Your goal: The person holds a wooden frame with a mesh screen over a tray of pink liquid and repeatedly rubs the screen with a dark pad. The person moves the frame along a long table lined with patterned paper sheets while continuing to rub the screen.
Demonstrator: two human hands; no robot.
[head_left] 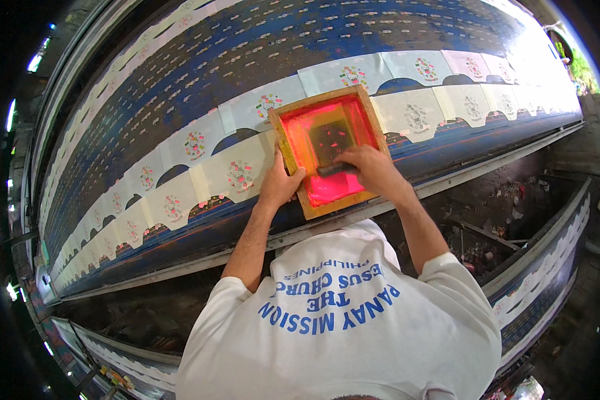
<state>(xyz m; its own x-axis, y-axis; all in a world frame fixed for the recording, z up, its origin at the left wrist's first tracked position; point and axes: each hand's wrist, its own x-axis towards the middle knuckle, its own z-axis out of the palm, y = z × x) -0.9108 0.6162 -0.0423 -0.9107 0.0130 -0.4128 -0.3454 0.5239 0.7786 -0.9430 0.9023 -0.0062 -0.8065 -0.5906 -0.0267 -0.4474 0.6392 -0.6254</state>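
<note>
A wooden screen printing frame holds bright pink ink around a dark mesh middle and lies over pale fabric pieces on the long printing table. My left hand grips the frame's lower left side. My right hand, inside the frame, is closed on a dark squeegee that rests in the lower part of the screen. Cream fabric pieces with printed designs lie left and right of the frame, and a further row of pale blue and pink pieces runs behind them.
The long printing table has a worn blue-and-dark top and a metal rail along its near edge. Behind my body is a littered trough. Further printed pieces hang on a parallel table at the right and lower left.
</note>
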